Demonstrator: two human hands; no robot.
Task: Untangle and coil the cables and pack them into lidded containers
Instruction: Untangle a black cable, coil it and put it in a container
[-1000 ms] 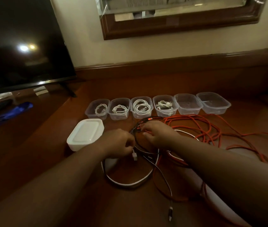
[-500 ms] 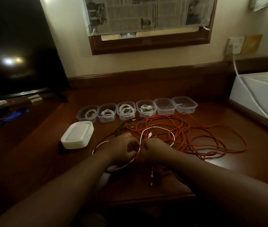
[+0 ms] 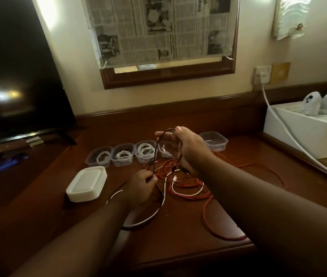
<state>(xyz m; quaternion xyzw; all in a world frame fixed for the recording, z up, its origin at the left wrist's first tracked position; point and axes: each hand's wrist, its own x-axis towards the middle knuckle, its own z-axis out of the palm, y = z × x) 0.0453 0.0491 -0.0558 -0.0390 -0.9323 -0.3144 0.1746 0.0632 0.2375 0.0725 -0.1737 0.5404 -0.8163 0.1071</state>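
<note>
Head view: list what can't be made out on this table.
- Fifth container: fully hidden behind the right hand.
- Fourth container: mostly covered by that hand; its contents are only partly seen.
- Dark cable: where it runs within the tangle of orange cable is lost in the dim light.
- Left hand: its grip on the dark cable is seen from behind, fingertips hidden.
- Items at the left edge: cut off, blurred.

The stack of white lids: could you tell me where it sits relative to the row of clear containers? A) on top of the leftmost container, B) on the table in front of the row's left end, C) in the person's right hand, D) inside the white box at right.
B: the stack of white lids rests on the table, nearer the camera than the leftmost container.
</note>
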